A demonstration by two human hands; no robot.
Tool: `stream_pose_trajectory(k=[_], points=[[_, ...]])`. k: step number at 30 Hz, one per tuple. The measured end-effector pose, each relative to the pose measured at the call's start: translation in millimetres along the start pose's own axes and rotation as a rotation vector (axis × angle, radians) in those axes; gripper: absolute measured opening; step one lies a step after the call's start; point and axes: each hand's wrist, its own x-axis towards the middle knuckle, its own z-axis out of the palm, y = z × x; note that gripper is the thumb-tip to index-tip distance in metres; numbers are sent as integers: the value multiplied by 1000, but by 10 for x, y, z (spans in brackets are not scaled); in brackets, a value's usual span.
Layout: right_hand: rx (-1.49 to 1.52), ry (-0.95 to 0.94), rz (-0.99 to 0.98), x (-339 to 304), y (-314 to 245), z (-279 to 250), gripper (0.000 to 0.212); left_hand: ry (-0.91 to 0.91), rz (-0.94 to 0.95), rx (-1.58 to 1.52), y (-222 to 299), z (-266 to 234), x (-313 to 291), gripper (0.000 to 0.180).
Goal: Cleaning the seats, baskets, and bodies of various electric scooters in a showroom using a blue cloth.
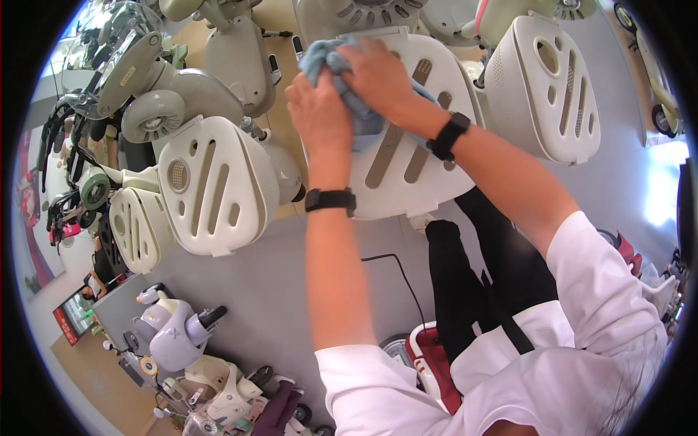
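Observation:
Both hands are on a light blue cloth (366, 122), bunched at its top with the rest hanging over the slotted lid of a large cream basket (425, 185). My left hand (320, 112) has its fingers curled into the bunched edge. Beside it, my right hand (376, 73) grips another fold, its fingers partly hidden and slightly blurred. Each wrist wears a black band. The basket is fixed to a scooter (334, 16), whose grey-beige body shows just beyond the hands.
More scooters stand in a row, with cream slotted baskets to the left (211, 189) and right (542, 91). A lilac scooter (171, 330) is at the lower left. A red and white object (425, 356) sits on the grey floor by my legs, near a black cable (400, 269).

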Motion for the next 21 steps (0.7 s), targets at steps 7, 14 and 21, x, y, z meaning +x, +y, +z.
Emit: stream_pose_trajectory(k=[7, 14, 21], points=[[100, -206, -238, -454, -422, -17, 44, -154, -157, 8, -306, -523, -801, 53], [218, -252, -257, -1550, -301, -569, 41, -135, -221, -101, 371, -830, -1972, 53], [106, -353, -139, -2244, 385, -1322, 62, -140, -128, -221, 1163, -588, -2385, 39]])
